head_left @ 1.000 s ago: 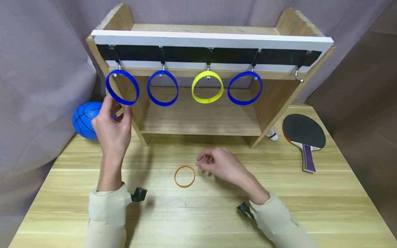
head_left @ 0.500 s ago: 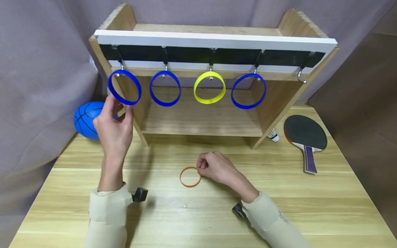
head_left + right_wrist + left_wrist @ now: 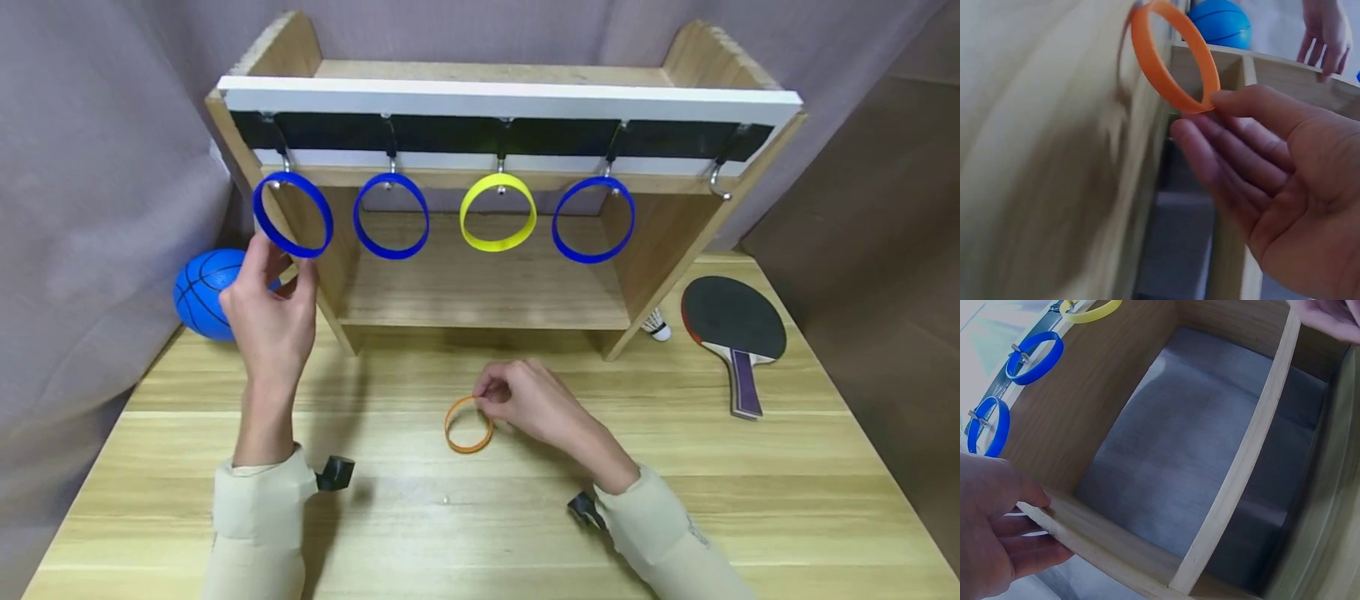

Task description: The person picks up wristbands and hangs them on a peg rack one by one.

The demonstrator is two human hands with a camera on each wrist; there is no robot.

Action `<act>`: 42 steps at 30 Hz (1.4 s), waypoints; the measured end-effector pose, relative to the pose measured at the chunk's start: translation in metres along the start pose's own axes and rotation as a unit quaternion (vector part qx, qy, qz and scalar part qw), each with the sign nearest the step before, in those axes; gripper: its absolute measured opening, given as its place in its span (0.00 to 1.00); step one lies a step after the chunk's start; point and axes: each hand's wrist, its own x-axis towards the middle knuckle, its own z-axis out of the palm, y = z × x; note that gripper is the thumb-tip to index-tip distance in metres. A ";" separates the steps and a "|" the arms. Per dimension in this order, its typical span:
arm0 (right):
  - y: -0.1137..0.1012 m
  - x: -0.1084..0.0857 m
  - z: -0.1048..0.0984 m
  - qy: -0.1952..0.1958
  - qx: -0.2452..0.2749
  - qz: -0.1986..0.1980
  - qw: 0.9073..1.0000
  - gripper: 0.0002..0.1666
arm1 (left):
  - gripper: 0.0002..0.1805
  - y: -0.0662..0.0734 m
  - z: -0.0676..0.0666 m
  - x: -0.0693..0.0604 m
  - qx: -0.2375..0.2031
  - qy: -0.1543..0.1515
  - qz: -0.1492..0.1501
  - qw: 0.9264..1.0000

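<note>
My right hand (image 3: 534, 406) pinches an orange wristband (image 3: 1151, 67) at its edge, between thumb and fingertips. In the head view the near side of the orange band is low over the table, and the right wrist view has it tilted up. My left hand (image 3: 272, 321) grips the left side panel of a wooden shelf (image 3: 1094, 553), thumb on the inside and fingers outside. Just above that hand a blue wristband (image 3: 296, 250) hangs on a hook. Farther right along the rail hang another blue wristband (image 3: 393, 254), a yellow wristband (image 3: 495, 245) and a third blue one.
The rail's rightmost hook (image 3: 718, 183) bears no band. A blue basketball (image 3: 202, 296) sits left of the shelf. On the right lie a shuttlecock (image 3: 657, 327), partly behind the shelf, and a table tennis bat (image 3: 735, 317). A curtain (image 3: 90, 208) surrounds the table.
My right hand has reached the orange wristband, taken hold of its edge, drawn it slightly to the right and begun tilting it up. The left hand has stayed on the shelf panel.
</note>
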 end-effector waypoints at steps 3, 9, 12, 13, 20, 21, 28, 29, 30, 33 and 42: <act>-0.006 -0.003 -0.010 0.004 0.024 -0.030 0.999 0.05 | 0.16 0.000 -0.001 0.000 -0.001 0.001 0.001 1.000; -0.020 -0.014 -0.040 0.023 0.043 -0.085 0.995 0.04 | 0.18 0.001 0.000 0.000 0.000 -0.001 0.001 1.000; -0.027 -0.019 -0.053 0.028 0.035 -0.103 0.994 0.05 | 0.18 0.001 0.000 0.000 -0.002 0.000 0.005 1.000; -0.029 -0.020 -0.056 0.026 0.031 -0.107 0.993 0.06 | 0.17 0.000 0.000 0.000 -0.002 0.000 0.005 1.000; -0.037 -0.027 -0.069 0.015 0.017 -0.153 0.988 0.07 | 0.18 0.000 -0.002 0.000 0.002 -0.002 0.001 1.000; -0.040 -0.029 -0.074 0.018 0.024 -0.160 0.987 0.08 | 0.18 0.000 -0.002 0.000 0.001 -0.004 0.000 1.000; -0.067 -0.051 -0.131 0.176 0.256 -0.165 0.936 0.11 | 0.17 0.000 0.000 0.000 -0.002 -0.003 0.006 1.000; -0.067 -0.053 -0.139 0.222 0.316 -0.174 0.906 0.11 | 0.17 0.000 0.000 0.000 -0.003 -0.002 0.008 1.000; -0.066 -0.054 -0.146 0.269 0.371 -0.187 0.869 0.11 | 0.17 0.000 0.000 0.000 -0.004 -0.002 0.008 1.000; -0.055 -0.054 -0.163 0.395 0.483 -0.232 0.746 0.12 | 0.17 0.000 0.000 0.000 -0.004 -0.003 0.005 1.000; -0.020 -0.051 -0.178 0.556 0.523 -0.199 0.614 0.19 | 0.18 -0.001 0.000 0.000 -0.003 -0.003 0.000 1.000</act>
